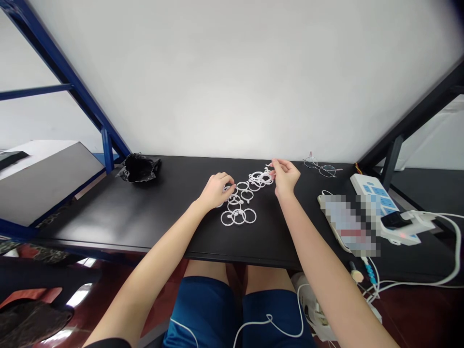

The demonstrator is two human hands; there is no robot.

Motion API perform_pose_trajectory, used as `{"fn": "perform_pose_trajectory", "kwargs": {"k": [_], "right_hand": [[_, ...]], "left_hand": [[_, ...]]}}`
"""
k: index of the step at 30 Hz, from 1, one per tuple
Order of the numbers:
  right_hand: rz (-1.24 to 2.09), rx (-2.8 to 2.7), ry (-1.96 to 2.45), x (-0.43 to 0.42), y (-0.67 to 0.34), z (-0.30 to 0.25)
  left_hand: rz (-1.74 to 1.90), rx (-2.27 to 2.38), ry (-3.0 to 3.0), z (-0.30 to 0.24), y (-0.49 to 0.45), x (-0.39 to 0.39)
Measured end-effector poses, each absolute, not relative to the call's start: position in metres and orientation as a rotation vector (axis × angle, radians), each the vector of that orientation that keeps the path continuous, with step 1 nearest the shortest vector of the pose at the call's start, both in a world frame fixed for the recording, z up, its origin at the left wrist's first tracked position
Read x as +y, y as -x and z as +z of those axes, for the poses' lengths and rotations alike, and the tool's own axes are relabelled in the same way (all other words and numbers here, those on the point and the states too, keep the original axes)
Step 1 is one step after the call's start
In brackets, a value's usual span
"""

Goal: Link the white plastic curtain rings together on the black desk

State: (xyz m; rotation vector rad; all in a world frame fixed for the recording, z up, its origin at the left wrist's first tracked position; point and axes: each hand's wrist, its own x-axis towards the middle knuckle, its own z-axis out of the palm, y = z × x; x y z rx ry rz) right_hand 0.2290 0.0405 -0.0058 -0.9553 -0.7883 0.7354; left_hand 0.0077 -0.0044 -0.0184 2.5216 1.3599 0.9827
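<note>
Several thin white plastic rings (250, 216) with small knobs lie overlapping on the black desk in front of me. My left hand (217, 189) rests at the left side of the spread, its fingers curled and closed around the edge of a white ring (226, 189). At the far right end, beside a denser heap of rings (260, 179), my right hand (285, 177) is raised slightly with thumb and fingertips pinched. A small white ring part (268, 166) sticks out from that pinch; the rest is hidden behind the fingers.
On the black desk (174, 212), a crumpled black plastic bag (139, 168) stands open at the left. Eyeglasses (327, 170), a phone (344, 224) and a white power strip (377, 191) with cables lie to the right. A pale wall (232, 87) rises behind, between slanted metal frames.
</note>
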Motion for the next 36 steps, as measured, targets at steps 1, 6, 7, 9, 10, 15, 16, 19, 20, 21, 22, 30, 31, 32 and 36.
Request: {"fn": "perform_pose_trajectory", "kwargs": {"k": [1, 6, 7, 9, 10, 15, 16, 19, 20, 21, 22, 30, 31, 32, 36], "right_hand": [[0.773, -0.776, 0.949, 0.041, -0.229, -0.006], [0.955, -0.739, 0.894, 0.043, -0.23, -0.006], [0.976, -0.741, 0.876, 0.043, -0.23, -0.007], [1.002, -0.736, 0.855, 0.043, -0.231, -0.006], [1.004, -0.725, 0.855, 0.043, -0.231, -0.006], [0.978, -0.655, 0.88, 0.04, -0.232, -0.002], [0.968, -0.65, 0.889, 0.04, -0.233, -0.001], [0.922, -0.647, 0.934, 0.039, -0.233, 0.0], [0.907, -0.645, 0.951, 0.039, -0.233, 0.001], [0.896, -0.645, 0.969, 0.039, -0.233, 0.001], [0.889, -0.646, 0.988, 0.039, -0.233, 0.001], [0.931, -0.67, 0.898, 0.042, -0.231, 0.002], [0.962, -0.702, 0.88, 0.041, -0.23, 0.001], [1.014, -0.75, 0.868, 0.04, -0.227, 0.001], [1.346, -1.003, 0.831, 0.029, -0.211, -0.002]], "left_hand": [[0.986, 1.359, -2.521, -0.018, -0.008, -0.004], [0.996, 1.351, -2.521, -0.018, -0.008, -0.005], [0.997, 1.35, -2.52, -0.018, -0.008, -0.005], [0.999, 1.349, -2.516, -0.018, -0.008, -0.005], [0.998, 1.348, -2.516, -0.018, -0.008, -0.005], [0.99, 1.349, -2.529, -0.018, -0.007, -0.004], [0.991, 1.349, -2.529, -0.019, -0.007, -0.004], [0.994, 1.346, -2.521, -0.019, -0.007, -0.004], [0.993, 1.345, -2.521, -0.019, -0.007, -0.004], [0.992, 1.345, -2.522, -0.019, -0.007, -0.004], [0.992, 1.346, -2.523, -0.019, -0.007, -0.004], [1.01, 1.351, -2.516, -0.019, -0.007, -0.004], [1.033, 1.351, -2.51, -0.019, -0.008, -0.005], [1.067, 1.347, -2.503, -0.019, -0.008, -0.006], [1.217, 1.275, -2.485, -0.018, -0.01, -0.007]]}}
